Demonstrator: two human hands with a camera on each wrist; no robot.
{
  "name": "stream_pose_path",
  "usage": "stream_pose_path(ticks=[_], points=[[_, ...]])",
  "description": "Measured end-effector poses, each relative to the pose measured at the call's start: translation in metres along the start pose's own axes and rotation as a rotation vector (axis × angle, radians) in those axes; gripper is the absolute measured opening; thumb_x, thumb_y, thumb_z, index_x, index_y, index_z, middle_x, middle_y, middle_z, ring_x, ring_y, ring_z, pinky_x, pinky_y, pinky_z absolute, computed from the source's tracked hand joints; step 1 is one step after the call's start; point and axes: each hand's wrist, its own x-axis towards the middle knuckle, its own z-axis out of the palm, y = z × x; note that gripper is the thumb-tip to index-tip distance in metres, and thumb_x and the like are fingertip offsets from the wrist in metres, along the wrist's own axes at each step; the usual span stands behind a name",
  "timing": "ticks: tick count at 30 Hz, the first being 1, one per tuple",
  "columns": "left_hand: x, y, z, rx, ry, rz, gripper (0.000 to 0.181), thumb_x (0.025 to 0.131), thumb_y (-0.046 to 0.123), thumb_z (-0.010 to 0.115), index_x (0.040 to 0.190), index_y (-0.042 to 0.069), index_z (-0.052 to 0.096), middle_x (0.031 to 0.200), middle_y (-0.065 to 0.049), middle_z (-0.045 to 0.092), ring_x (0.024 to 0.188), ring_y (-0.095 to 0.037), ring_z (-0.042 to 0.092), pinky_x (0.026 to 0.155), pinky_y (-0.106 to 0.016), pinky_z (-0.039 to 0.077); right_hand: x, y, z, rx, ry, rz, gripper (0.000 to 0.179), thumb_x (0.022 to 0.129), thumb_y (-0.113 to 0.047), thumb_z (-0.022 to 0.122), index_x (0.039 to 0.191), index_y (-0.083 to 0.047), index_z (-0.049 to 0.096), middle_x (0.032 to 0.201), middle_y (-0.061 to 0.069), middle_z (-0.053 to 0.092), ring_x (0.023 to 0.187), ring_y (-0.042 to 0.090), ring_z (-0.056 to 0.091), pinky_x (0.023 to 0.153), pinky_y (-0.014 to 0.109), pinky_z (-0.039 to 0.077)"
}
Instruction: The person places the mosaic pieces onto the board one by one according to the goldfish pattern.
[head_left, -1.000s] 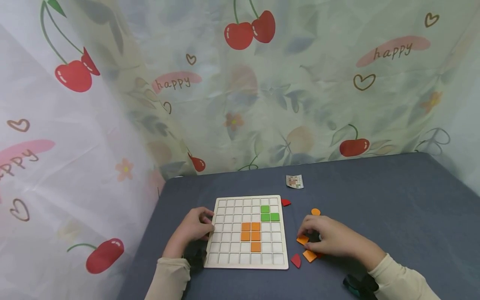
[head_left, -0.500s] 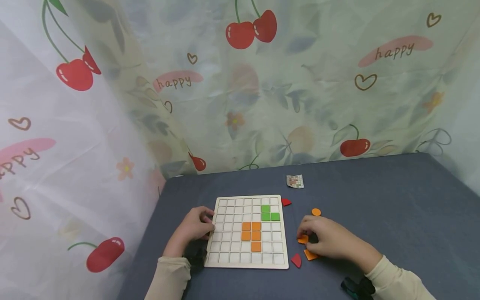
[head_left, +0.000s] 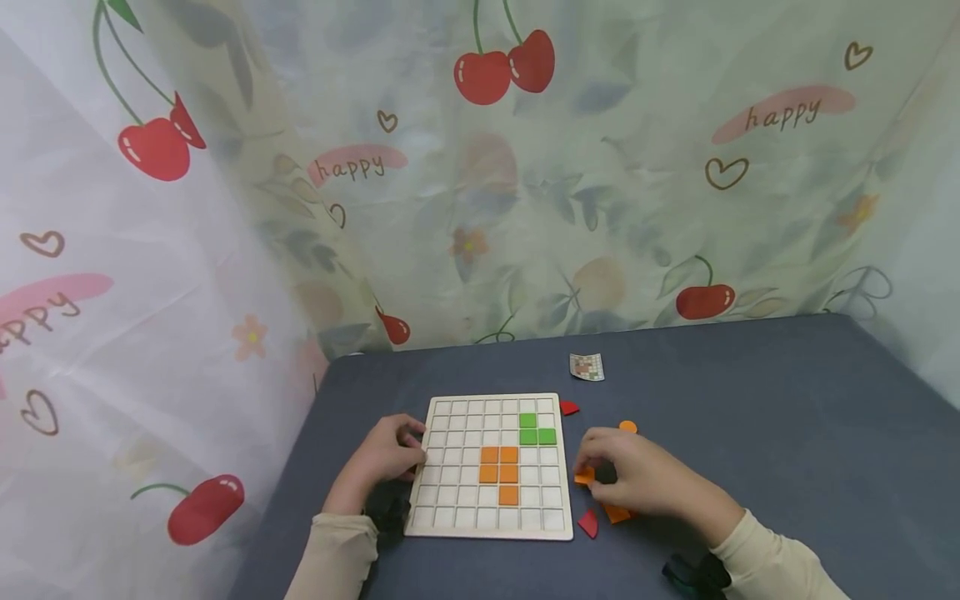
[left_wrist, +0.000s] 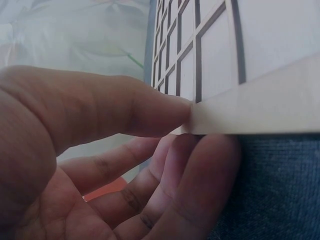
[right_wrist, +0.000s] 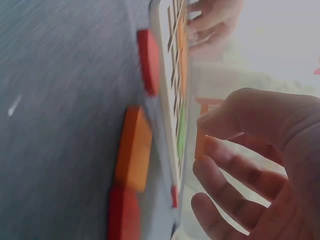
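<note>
A pale grid board (head_left: pixel 457 521) lies on the table, bearing several orange square tiles (head_left: pixel 508 495) and 3 green ones (head_left: pixel 528 437). My left hand (head_left: pixel 381 457) grips the board's left edge, thumb on the rim in the left wrist view and fingertips against its side. To the right of the board, my right hand (head_left: pixel 637 475) pinches an orange square tile (right_wrist: pixel 200 142) between thumb and fingers. In the right wrist view that tile is held up off the cloth. Below this hand, another orange tile (head_left: pixel 617 514) lies next to a red piece (right_wrist: pixel 124 215).
Red quarter-round pieces (head_left: pixel 588 524) lie close to the board's right side, one near its upper corner. An orange disc (head_left: pixel 628 427) sits just behind my right hand. Farther back is a small printed card (head_left: pixel 587 367). Patterned curtains border the dark table (head_left: pixel 750 417).
My right hand has lifted the orange square tile from among the loose pieces and shifted left toward the board. My left hand stays on the board's edge.
</note>
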Motion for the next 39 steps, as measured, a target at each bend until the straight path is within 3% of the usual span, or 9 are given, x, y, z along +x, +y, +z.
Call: stream_pose_path(ticks=[16, 24, 39], points=[[0.0, -0.003, -0.001, 0.003, -0.005, -0.013, 0.041, 0.085, 0.0, 0.076, 0.126, -0.001, 0.068, 0.094, -0.014, 0.066, 0.075, -0.024, 0.067, 0.059, -0.038, 0.064, 0.054, -0.039, 0.029, 0.075, -0.036, -0.134, 0.018, 0.09, -0.007, 0.077, 0.101, -0.022, 0.077, 0.106, -0.011, 0.069, 0.094, 0.01, 0.064, 0.084, 0.03, 0.059], [0.0, 0.0, -0.002, -0.013, -0.007, 0.008, 0.042, 0.084, -0.002, 0.074, 0.125, -0.002, 0.068, 0.093, -0.014, 0.066, 0.073, -0.023, 0.067, 0.059, -0.038, 0.064, 0.081, -0.056, 0.048, 0.046, -0.071, -0.142, 0.015, 0.087, -0.009, 0.079, 0.099, -0.019, 0.078, 0.101, -0.009, 0.068, 0.092, 0.008, 0.063, 0.085, 0.026, 0.057], [-0.003, 0.001, -0.003, -0.011, -0.011, 0.018, 0.042, 0.085, -0.001, 0.075, 0.126, -0.001, 0.068, 0.092, -0.014, 0.066, 0.072, -0.024, 0.067, 0.059, -0.038, 0.063, 0.091, -0.061, 0.061, -0.009, -0.13, -0.147, 0.015, 0.088, -0.01, 0.079, 0.101, -0.019, 0.079, 0.1, -0.007, 0.068, 0.083, 0.007, 0.059, 0.077, 0.021, 0.052]])
